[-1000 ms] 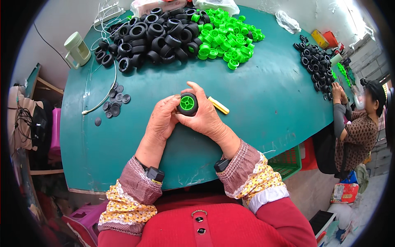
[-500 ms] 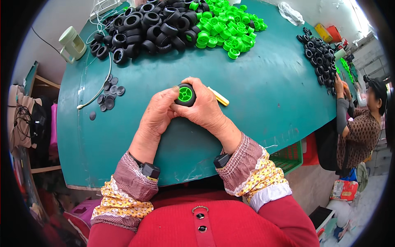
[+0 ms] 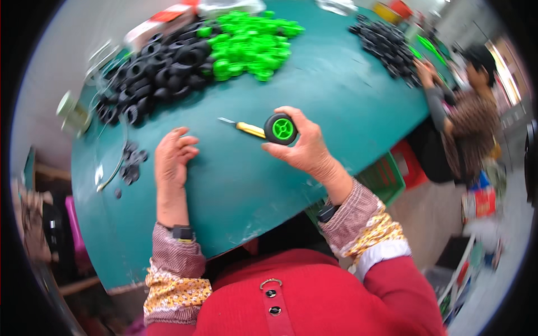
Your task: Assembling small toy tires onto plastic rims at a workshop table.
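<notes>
Left hand (image 3: pixel 174 157) lay palm down, fingers loosely curled, forearm stretched forward from a patterned cuff, a dark watch on the wrist. Right hand (image 3: pixel 302 147) raised, thumb and fingertips (image 3: pixel 291 111) pinched closed in a grip, wrist bent inward, watch strapped there too.

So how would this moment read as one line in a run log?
right hand: holds black rubber wheel with green plastic hub | left hand: empty, resting on round teal table | yellow-handled knife: beside wheel
</notes>
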Tool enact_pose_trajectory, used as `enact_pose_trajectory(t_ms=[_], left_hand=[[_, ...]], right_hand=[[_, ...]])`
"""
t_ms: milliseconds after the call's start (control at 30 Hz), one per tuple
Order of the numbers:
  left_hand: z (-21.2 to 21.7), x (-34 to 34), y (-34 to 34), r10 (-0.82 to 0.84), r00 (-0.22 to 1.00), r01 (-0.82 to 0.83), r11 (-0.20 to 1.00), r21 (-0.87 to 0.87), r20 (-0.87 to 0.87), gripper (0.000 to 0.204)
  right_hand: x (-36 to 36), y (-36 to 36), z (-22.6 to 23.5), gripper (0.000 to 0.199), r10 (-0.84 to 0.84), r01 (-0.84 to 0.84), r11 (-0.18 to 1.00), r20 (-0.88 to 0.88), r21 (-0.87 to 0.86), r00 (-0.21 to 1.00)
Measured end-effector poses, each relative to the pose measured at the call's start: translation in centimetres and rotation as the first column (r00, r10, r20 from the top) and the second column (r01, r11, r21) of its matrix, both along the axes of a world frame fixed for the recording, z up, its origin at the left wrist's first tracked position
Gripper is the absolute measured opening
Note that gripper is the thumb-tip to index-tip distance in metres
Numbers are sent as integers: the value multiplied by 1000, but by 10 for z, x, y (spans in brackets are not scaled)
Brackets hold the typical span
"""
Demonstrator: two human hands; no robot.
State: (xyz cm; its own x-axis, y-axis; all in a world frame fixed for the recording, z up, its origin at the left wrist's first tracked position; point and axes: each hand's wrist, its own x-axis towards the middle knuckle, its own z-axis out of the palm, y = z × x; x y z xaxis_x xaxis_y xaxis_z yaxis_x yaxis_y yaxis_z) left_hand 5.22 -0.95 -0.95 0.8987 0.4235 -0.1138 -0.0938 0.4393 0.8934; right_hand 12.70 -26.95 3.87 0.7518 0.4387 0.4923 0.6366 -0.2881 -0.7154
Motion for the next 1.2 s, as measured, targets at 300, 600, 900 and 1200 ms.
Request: enact_pose_trajectory(t_ms=[300, 600, 900, 1200], left_hand=[[-19, 5, 30, -90, 996, 91, 996, 20, -26, 26], [-19, -2, 32, -33, 999, 35, 997, 72, -28, 25], [-4, -9, -2, 19, 998, -11, 990, 143, -56, 21], [6, -5, -11, -12, 988, 48, 971, 235, -152, 24]], right_hand=[[-66, -213, -18, 59, -641, 598, 757, -123, -262, 758], [-95, -304, -78, 38, -705, 545, 592, -53, -594, 708], [-62, -232, -49, 23, -489, 450, 867, -201, -214, 849], [67, -24, -20, 24, -124, 114, 951, -20, -286, 992]])
